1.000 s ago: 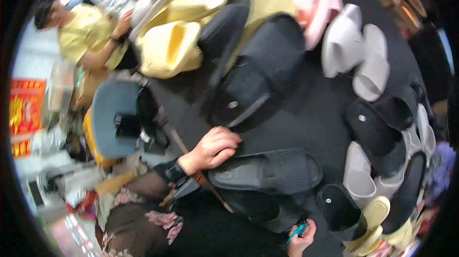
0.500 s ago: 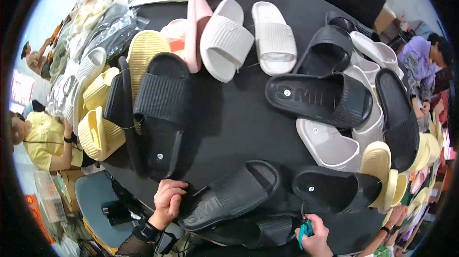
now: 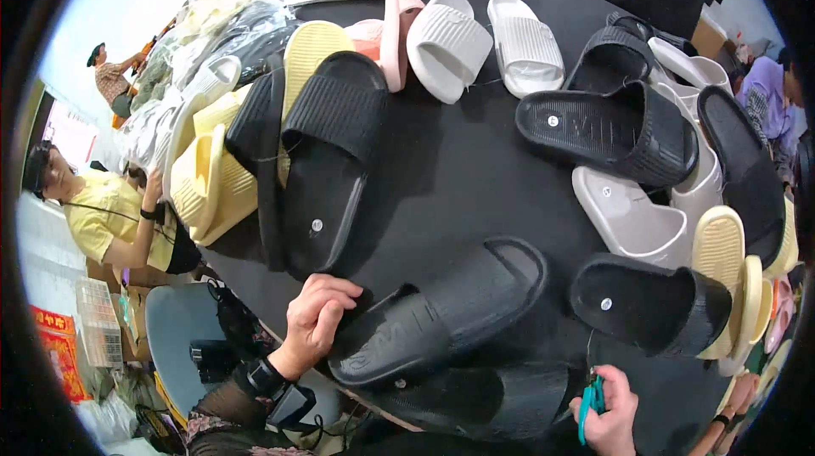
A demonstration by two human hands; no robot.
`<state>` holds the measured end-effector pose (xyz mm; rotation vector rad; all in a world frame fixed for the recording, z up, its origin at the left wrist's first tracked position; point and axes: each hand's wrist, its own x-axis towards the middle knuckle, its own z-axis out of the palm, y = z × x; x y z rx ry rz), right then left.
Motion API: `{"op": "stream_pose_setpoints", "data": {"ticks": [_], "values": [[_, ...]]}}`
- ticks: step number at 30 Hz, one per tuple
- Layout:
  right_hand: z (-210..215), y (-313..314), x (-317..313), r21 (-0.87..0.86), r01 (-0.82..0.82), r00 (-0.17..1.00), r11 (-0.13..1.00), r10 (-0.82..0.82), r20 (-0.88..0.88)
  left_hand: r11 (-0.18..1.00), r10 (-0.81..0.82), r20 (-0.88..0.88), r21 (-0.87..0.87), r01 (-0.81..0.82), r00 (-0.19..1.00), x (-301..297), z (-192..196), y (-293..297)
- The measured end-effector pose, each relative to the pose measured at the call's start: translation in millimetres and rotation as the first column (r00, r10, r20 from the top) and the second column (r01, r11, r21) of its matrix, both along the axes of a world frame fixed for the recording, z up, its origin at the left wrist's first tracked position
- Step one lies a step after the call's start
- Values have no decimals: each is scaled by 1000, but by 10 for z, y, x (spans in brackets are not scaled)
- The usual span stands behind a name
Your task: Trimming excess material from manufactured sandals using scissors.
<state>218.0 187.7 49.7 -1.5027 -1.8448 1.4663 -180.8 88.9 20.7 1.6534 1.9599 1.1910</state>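
Observation:
My left hand [image 3: 318, 324] is closed, fingers curled, at the left end of a black slide sandal [image 3: 441, 312]; whether its fingertips grip the sandal or something small, I cannot make out. In my right hand [image 3: 613, 418] are small teal-handled snips [image 3: 592, 401], their dark tip pointing away from me. A thin thread runs between the tip and another black slide [image 3: 649, 307] lying sole down just beyond. Between my hands, close to the table's near edge, lies a further black slide [image 3: 484, 401], partly covered by the first one.
Black [image 3: 331, 159], yellow [image 3: 216, 188], pink [image 3: 399, 36], white [image 3: 446, 44] and grey [image 3: 632, 218] slides ring the black table [image 3: 450, 184]. Plastic-bagged items pile at the far left. A person in yellow [image 3: 119, 218] is at the left; other people work farther off. A grey chair [image 3: 182, 329] stands at left.
My view has turned, so the table's contents sit farther right and higher. The snips have drawn back toward me from the black slide at right. My left hand stays by its sandal.

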Motion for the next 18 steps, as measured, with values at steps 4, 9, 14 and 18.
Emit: {"op": "stream_pose_setpoints", "data": {"ticks": [4, 9, 14, 18], "values": [[-46, -17, -74, 48, 64, 997, 997, -66, 41, 999, -19, 16, 34, 18, 1000, 10, -47, -25], [-80, -18, -6, 198, -7, 998, 980, -4, 55, 999, 31, 90, -12, -30, 995, 78, -2, -7], [-57, 0, -89, 300, -11, 1000, 954, 7, 14, 999, 24, 109, 21, -26, 994, 74, -25, -39], [-175, -34, 0, 279, 23, 999, 960, -13, -37, 998, -45, 128, 51, 38, 991, 86, -66, -19]]}}
